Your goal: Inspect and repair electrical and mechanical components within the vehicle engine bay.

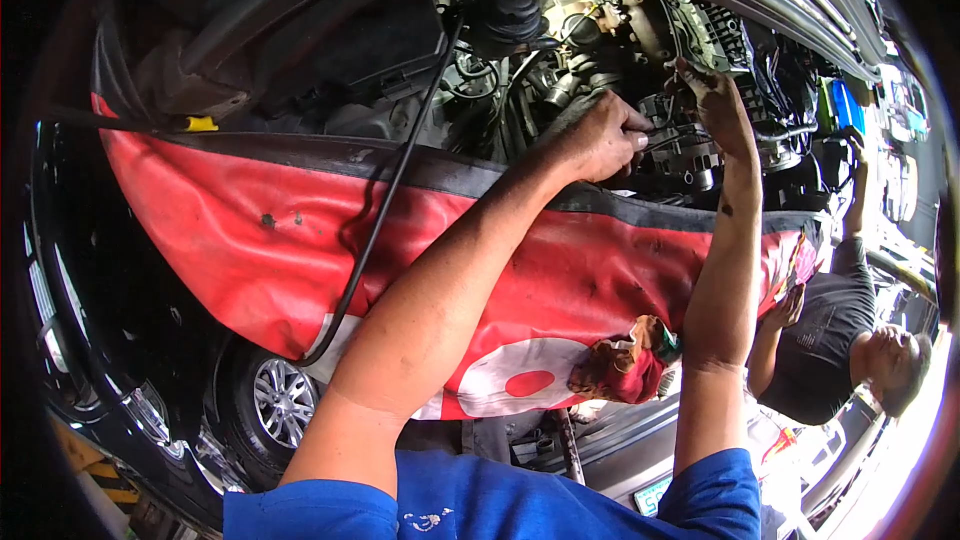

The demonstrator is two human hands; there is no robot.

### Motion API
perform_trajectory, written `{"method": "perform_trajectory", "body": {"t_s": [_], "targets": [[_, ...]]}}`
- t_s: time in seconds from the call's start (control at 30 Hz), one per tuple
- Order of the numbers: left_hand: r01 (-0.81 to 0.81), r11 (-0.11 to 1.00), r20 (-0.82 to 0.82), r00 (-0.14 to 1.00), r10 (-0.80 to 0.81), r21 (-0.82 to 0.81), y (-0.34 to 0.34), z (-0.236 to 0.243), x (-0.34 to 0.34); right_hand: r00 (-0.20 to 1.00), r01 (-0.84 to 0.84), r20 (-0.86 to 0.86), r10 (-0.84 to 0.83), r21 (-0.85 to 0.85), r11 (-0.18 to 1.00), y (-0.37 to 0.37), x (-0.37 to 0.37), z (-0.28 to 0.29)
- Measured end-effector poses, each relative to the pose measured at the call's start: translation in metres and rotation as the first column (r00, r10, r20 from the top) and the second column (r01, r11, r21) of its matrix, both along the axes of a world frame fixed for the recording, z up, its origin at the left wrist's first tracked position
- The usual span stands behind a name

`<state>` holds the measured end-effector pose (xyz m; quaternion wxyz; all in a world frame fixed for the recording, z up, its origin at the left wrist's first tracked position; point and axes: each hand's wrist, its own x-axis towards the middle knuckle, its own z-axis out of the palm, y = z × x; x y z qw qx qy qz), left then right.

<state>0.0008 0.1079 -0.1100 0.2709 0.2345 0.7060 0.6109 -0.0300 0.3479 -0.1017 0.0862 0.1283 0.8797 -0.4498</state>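
Observation:
Both my arms reach over a red fender cover into an open car engine bay. My left hand is closed, its fingers curled in front of the engine; whatever they hold is hidden. To its right, my right hand is raised over the engine with its fingers bent and the fingertips drawn together. Anything in that pinch is too small to make out. Hoses and metal parts surround both hands. A round black cap-like part sits farther back, to the left of them.
A thin black rod slants across the cover on the left. A stained rag lies on the cover below my arms. At the right, a person in a dark shirt leans in, one hand by the bay's edge. A car wheel shows lower left.

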Motion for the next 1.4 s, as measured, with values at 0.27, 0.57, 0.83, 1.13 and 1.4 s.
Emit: {"method": "perform_trajectory", "body": {"t_s": [0.27, 0.57, 0.83, 1.13, 1.4], "targets": [[0.055, 0.998, 0.131, 0.990, -0.055, 0.002, 0.001, 0.004, -0.002, 0.998, 0.025, -0.052, -0.024, 0.019, 1.000, -0.020, 0.008, 0.019], [-0.038, 0.994, 0.059, 0.997, 0.044, -0.107, -0.003, 0.006, -0.003, 0.996, 0.065, 0.059, -0.062, -0.051, 0.997, -0.014, 0.005, 0.017], [-0.097, 0.955, -0.021, 0.995, 0.095, -0.282, -0.004, -0.004, -0.001, 0.994, 0.058, 0.091, -0.057, -0.004, 0.998, -0.005, 0.005, 0.010], [-0.215, 0.948, -0.189, 0.967, 0.172, -0.234, -0.007, -0.014, -0.003, 0.974, -0.083, 0.224, 0.023, 0.263, 0.961, -0.001, 0.002, 0.014], [-0.246, 0.907, -0.291, 0.945, 0.147, -0.341, -0.022, -0.015, -0.009, 0.981, -0.136, 0.175, 0.080, 0.333, 0.933, 0.003, 0.000, 0.015]]}}
